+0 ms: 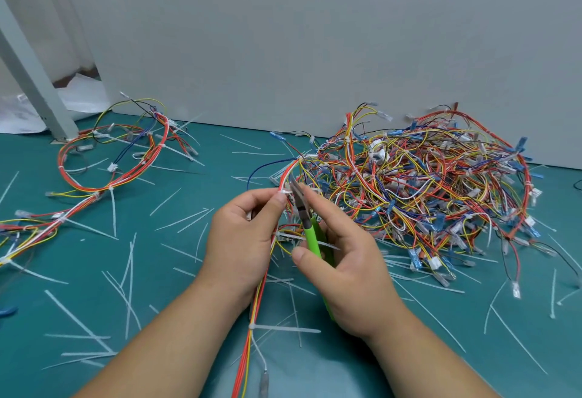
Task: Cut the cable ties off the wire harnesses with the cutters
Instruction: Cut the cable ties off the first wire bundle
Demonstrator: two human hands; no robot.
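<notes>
My left hand (242,237) grips a red, orange and yellow wire harness (256,306) that runs from the bottom edge up past my fingers. A white cable tie (285,192) sits on the harness right at my left fingertips. My right hand (343,265) holds green-handled cutters (310,233), with the grey jaws (296,188) touching that tie. Another white tie (283,329) is wrapped on the same harness lower down, between my wrists.
A big tangled pile of harnesses (425,183) lies at the right against the grey wall. More harnesses (113,158) lie looped at the left. Several cut white ties (185,219) are scattered over the green mat (176,271). A grey post (34,79) stands at the far left.
</notes>
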